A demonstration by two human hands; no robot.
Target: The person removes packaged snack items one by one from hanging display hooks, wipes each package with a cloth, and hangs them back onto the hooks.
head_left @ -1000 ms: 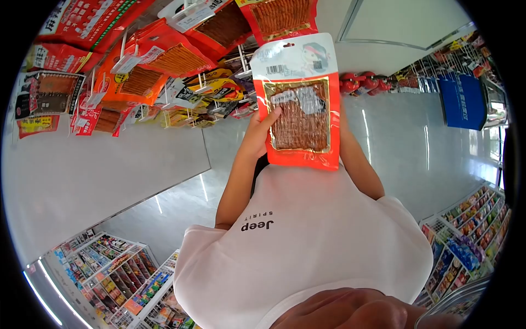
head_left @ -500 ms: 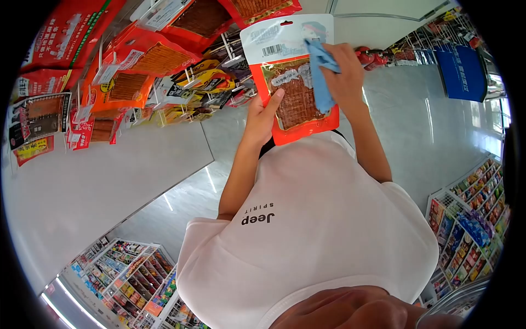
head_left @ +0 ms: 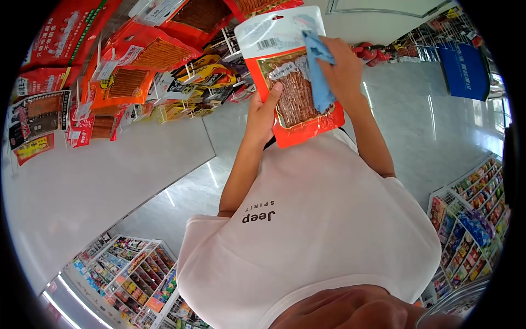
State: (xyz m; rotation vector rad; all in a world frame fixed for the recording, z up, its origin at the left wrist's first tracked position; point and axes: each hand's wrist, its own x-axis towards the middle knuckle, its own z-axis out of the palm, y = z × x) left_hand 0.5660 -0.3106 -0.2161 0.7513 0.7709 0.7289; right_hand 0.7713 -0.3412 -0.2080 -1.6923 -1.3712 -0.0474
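Observation:
A red and white snack packet point(head_left: 296, 98) is held tilted in front of my chest. Brown, ridged food shows through its clear window, and a barcode sits on the white top part. My left hand point(head_left: 261, 116) grips the packet's left edge, thumb lying over the front. The fingers behind it are hidden. In my right hand point(head_left: 342, 67) is a blue cloth point(head_left: 319, 74), bunched and pressed against the right side of the packet's front. The cloth's lower end hangs down over the window.
Similar red packets point(head_left: 156, 52) hang on hooks at the upper left, close to my left hand. A pale panel point(head_left: 109, 175) lies below them. Stocked shelves point(head_left: 137, 274) stand at lower left, more shelves point(head_left: 471, 219) at lower right. A blue box-like stand point(head_left: 463, 71) is at upper right.
The packet has shifted slightly left and is tilted a little more. My right hand and the cloth have moved slightly up and left across its front. My left hand keeps its hold.

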